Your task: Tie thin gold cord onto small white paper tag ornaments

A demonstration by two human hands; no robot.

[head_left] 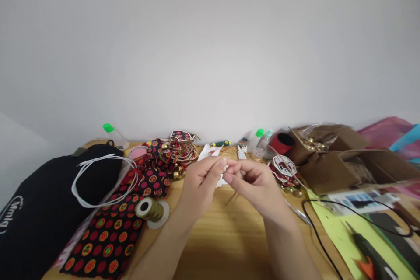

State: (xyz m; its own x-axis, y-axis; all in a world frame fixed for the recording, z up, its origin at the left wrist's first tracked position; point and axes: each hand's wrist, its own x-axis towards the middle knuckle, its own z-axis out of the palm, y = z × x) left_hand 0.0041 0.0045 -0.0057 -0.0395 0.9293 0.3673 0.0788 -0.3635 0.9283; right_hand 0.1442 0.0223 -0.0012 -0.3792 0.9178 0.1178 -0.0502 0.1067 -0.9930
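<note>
Above the wooden table (223,236), my left hand (201,181) and my right hand (254,183) meet, fingertips almost touching. Both are closed in a pinch. A small pale object (225,169) shows between the fingertips, too tiny and blurred to name. Thin brown thread (232,198) hangs below the fingers of my right hand. Behind my hands lies a crumpled white paper (208,151), partly covered by them. Left of my left hand stands a spool of olive thread (154,211). Patterned ornaments with small bells (182,148) are heaped beyond it.
Patterned black fabric (108,245), a white cable coil (77,183) and a black bag (42,210) lie left. On the right are an octagonal ornament (284,165), cardboard boxes (328,183), a black cord (315,223) and a black pointed tool (367,245) on yellow paper (331,227). Bottles (254,142) line the wall.
</note>
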